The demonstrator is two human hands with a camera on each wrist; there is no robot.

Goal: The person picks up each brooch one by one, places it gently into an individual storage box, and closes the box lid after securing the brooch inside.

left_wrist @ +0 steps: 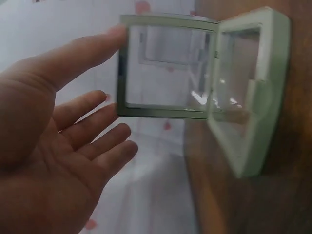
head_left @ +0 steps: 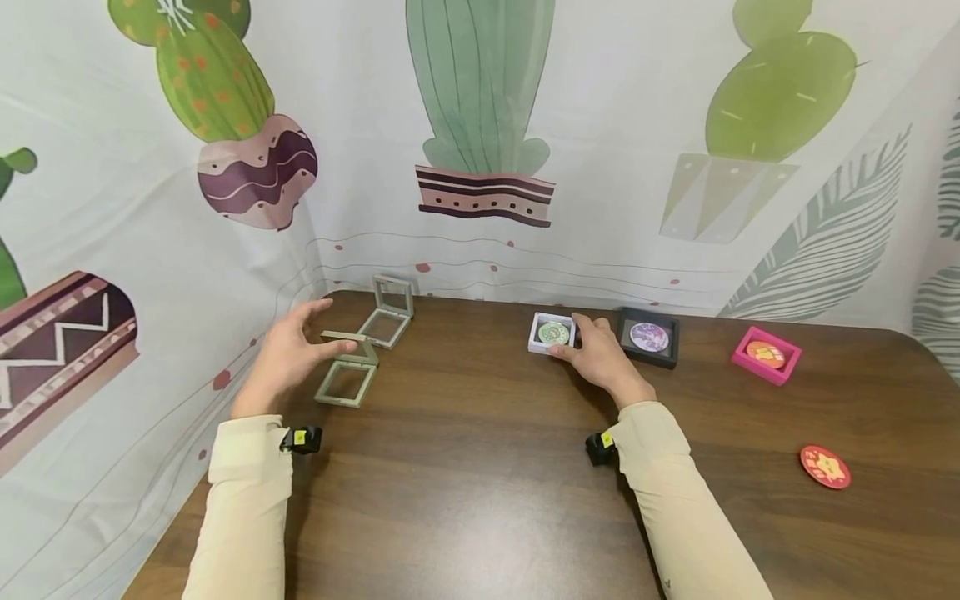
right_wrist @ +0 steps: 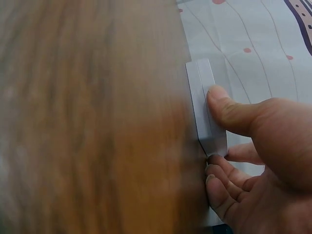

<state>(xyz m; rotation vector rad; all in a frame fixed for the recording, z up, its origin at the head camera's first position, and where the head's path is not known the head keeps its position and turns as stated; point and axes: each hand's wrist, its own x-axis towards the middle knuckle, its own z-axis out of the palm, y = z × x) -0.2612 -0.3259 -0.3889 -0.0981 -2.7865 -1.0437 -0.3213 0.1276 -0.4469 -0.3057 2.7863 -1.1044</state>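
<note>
My right hand (head_left: 600, 354) holds a small white display case (head_left: 536, 340) by its right side, with a round green badge (head_left: 553, 333) showing inside. In the right wrist view the thumb presses on the case (right_wrist: 204, 102) and the fingers curl at its end. On the left, my left hand (head_left: 288, 358) is spread beside a pale green display case (head_left: 345, 400) that stands open on the table. The left wrist view shows the thumb tip right at the edge of its raised lid (left_wrist: 163, 115), the other fingers loosely extended behind.
Behind the green case stands another open pale case (head_left: 390, 342). Right of my right hand lie a black case (head_left: 667, 358) with a purple badge and a pink case (head_left: 783, 372) with an orange badge. A red badge (head_left: 825, 467) lies loose on the wooden table (head_left: 480, 467); a cactus-print cloth (head_left: 615, 208) hangs behind.
</note>
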